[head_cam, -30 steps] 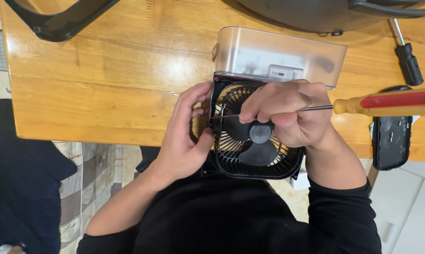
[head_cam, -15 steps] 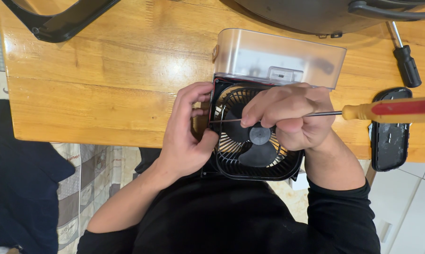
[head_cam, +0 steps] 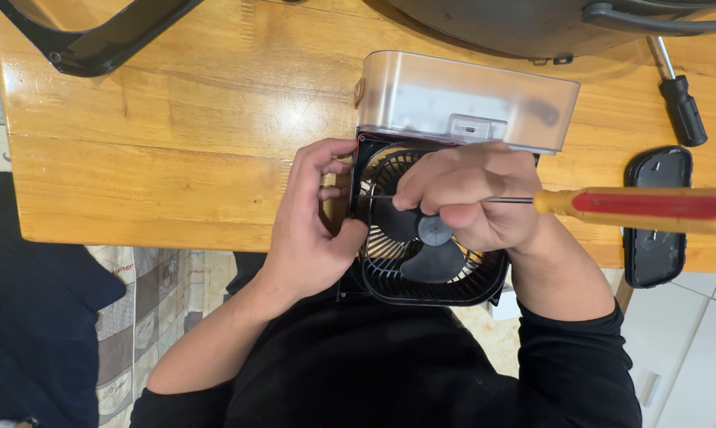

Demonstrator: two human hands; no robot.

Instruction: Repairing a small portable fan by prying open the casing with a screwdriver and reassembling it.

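- The small black fan [head_cam: 429, 254] lies at the table's [head_cam: 175, 143] near edge, grille up, its frosted tank [head_cam: 469, 99] on the far side.
- Right hand [head_cam: 473, 198]: grip pinched on the screwdriver [head_cam: 635, 208] shaft, tip at the fan's left rim.
- Left hand [head_cam: 310, 214]: grip clasped round that left rim.
- Best keep the shaft square to the screw and the fan braced.

A wooden table [head_cam: 175, 158] carries a black screwdriver [head_cam: 679, 99] and black cover [head_cam: 655, 214].
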